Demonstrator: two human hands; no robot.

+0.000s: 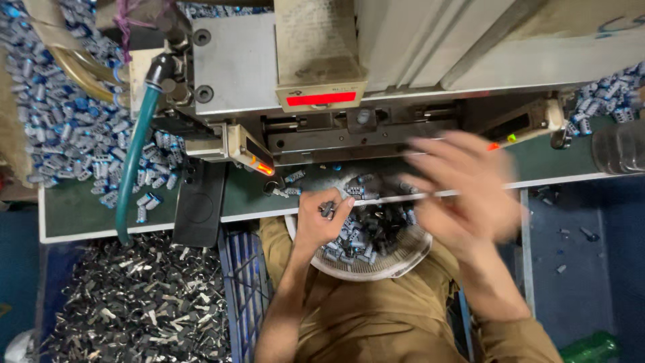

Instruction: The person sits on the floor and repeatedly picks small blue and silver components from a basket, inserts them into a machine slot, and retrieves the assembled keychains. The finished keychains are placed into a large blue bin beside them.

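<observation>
Head view: my left hand (321, 218) pinched a small grey part (328, 210) over the lap bowl (396, 259) for easy reach, right hand (463, 188) blurred, fingers spread.

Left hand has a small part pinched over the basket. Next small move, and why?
Probably carry that part from the left hand up to the machine's slot: it is already pinched above the basket, and the blurred right hand is in front of the machine.

**Green bench top and its load**

A green-topped bench (80, 208) with a pale edge is seen across the middle of the frame. At upper left, a heap of small blue-and-silver parts (64, 128) is spread on it. A flat black pad (199, 205) is laid at its front edge.
</observation>
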